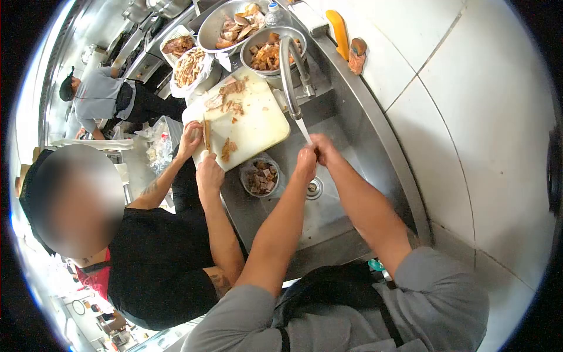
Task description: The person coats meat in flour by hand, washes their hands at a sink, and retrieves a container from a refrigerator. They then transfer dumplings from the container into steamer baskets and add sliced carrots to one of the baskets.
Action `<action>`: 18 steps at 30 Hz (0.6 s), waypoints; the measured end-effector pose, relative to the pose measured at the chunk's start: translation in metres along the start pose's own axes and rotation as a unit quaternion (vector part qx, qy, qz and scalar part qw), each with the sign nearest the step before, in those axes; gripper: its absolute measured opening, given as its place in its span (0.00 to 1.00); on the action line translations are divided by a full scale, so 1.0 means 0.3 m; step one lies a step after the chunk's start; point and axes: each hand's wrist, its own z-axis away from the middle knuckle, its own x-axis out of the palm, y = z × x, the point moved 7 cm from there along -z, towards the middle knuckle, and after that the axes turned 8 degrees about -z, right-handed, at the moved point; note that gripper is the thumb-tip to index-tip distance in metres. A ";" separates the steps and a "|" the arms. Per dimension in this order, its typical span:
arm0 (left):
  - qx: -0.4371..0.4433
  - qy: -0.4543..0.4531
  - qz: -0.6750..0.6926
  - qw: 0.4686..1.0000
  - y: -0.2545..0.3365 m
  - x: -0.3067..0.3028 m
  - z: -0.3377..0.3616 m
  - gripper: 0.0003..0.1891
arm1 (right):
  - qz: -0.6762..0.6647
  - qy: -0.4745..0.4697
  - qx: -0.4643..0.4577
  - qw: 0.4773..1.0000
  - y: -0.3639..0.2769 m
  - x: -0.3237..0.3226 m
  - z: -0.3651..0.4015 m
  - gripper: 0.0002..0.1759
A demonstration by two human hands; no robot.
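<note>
Water runs from the curved metal faucet [287, 73] onto my two hands, which are together over the steel sink [375, 193]. My left hand [306, 163] is closed, with its fingers curled in the stream. My right hand [326, 149] touches it from the right, its fingers also bent. Between them is something small and dark that I cannot make out. Below my hands lies the round drain [315, 188]. A bag-lined container of meat pieces [261, 178] stands in the sink just left of my left hand.
At the left, a co-worker in black [158, 264] cuts meat with a knife on a white cutting board [270, 120]. Metal bowls of meat [273, 54] stand behind the faucet. An orange-handled object [338, 34] lies on the tiled ledge. Another person [105, 94] stands farther back.
</note>
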 end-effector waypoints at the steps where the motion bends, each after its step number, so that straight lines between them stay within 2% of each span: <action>1: 0.021 0.016 0.019 0.999 0.019 0.005 0.013 0.13 | -0.014 -0.020 0.021 0.999 -0.019 -0.004 0.008 0.26; 2: 0.040 0.030 0.039 0.998 0.027 0.011 0.019 0.12 | -0.028 -0.038 0.042 0.998 -0.033 0.008 0.023 0.24; 3: 0.059 0.045 0.061 0.995 0.048 0.021 0.034 0.12 | -0.090 -0.022 0.010 0.996 -0.062 0.012 0.016 0.23; 5: 0.064 0.032 0.223 0.972 0.110 0.033 0.035 0.10 | -0.210 0.013 -0.050 0.976 -0.082 0.028 0.005 0.21; 6: 0.114 0.014 0.175 0.978 0.129 0.024 0.006 0.12 | -0.228 0.038 -0.063 0.971 -0.085 0.037 0.028 0.20; 9: 0.072 0.094 -0.116 0.986 0.185 0.017 0.007 0.16 | -0.242 0.036 -0.084 0.966 -0.073 -0.018 -0.076 0.20; 10: 0.051 0.064 -0.182 0.980 0.281 0.068 0.135 0.20 | -0.156 0.053 -0.190 0.968 -0.085 -0.039 -0.082 0.20; 12: 0.171 -0.007 -0.214 0.962 0.281 0.072 0.171 0.18 | -0.349 0.151 -0.154 0.912 -0.057 -0.046 -0.072 0.19; 13: 0.230 -0.044 -0.228 0.945 0.272 0.081 0.188 0.17 | -0.459 0.200 -0.134 0.855 -0.046 -0.039 -0.078 0.21; 14: 0.294 -0.040 -0.243 0.924 0.263 0.092 0.225 0.17 | -0.558 0.253 -0.127 0.780 -0.025 -0.054 -0.100 0.24; 15: 0.356 -0.034 -0.257 0.898 0.244 0.118 0.270 0.17 | -0.562 0.245 -0.131 0.779 -0.027 -0.050 -0.111 0.23; 17: 0.370 -0.023 -0.136 0.919 0.228 0.112 0.279 0.18 | -0.570 0.235 -0.140 0.775 -0.010 -0.030 -0.111 0.21; 18: 0.319 -0.018 0.001 0.947 0.224 0.103 0.233 0.19 | -0.572 0.229 -0.148 0.774 -0.013 -0.020 -0.104 0.21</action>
